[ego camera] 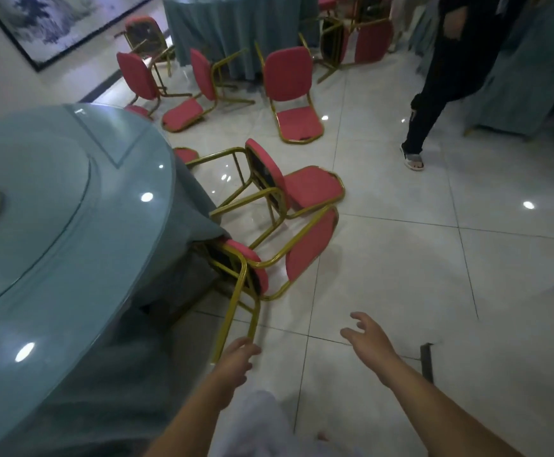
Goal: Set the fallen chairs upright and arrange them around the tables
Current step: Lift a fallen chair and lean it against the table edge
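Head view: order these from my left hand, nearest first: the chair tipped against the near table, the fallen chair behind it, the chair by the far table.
1. Tipped chair against the near table: its gold leg is by the left hand, just ahead.
2. Second fallen chair: beyond the first, lying on the floor.
3. Far chair beside the far table: farthest, top centre.

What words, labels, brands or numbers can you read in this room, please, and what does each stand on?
None can be read.
The framed picture on the wall: a blurred landscape, no legible writing.
The red chairs, the round table and the floor tiles: no labels or marks show.
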Demonstrator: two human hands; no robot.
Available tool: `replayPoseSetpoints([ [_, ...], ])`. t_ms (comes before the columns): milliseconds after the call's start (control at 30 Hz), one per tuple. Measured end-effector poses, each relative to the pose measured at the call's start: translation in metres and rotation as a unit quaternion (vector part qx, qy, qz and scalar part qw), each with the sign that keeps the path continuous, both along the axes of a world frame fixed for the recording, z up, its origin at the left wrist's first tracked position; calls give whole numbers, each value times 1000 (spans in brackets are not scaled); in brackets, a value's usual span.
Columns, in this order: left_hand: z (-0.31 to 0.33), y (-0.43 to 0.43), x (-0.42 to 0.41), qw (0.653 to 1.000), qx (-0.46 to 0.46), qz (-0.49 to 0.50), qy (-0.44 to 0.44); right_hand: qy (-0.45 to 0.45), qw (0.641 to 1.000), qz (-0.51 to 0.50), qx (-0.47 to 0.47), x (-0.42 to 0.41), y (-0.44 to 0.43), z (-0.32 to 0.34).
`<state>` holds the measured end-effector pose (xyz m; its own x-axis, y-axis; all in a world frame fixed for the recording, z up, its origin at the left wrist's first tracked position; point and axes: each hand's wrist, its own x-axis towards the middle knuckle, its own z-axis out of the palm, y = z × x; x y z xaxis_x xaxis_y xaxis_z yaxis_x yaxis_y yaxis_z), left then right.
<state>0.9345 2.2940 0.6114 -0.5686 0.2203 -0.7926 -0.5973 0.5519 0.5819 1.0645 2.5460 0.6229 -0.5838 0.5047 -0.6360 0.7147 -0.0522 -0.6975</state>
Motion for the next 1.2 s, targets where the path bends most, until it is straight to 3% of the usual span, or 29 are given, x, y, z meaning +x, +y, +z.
replayPoseSetpoints([
  [533, -23, 324, -272, 984, -23, -174, 30, -81, 994, -24, 68, -194, 271, 5],
  [700, -28, 407, -329, 956, -81, -272, 68, -92, 995, -30, 39, -231, 334, -4],
  [833, -49, 465, -364, 895, -154, -410, 82, -97, 995, -9, 28, -273, 404, -30],
  [1100, -95, 560, -405, 893, -227, -390, 16, -145, 979, 145, 14, -368, 550, -100],
  [1200, -124, 593, -416, 888, -240, -392, 28, -178, 968, 175, 9, -401, 595, -132],
])
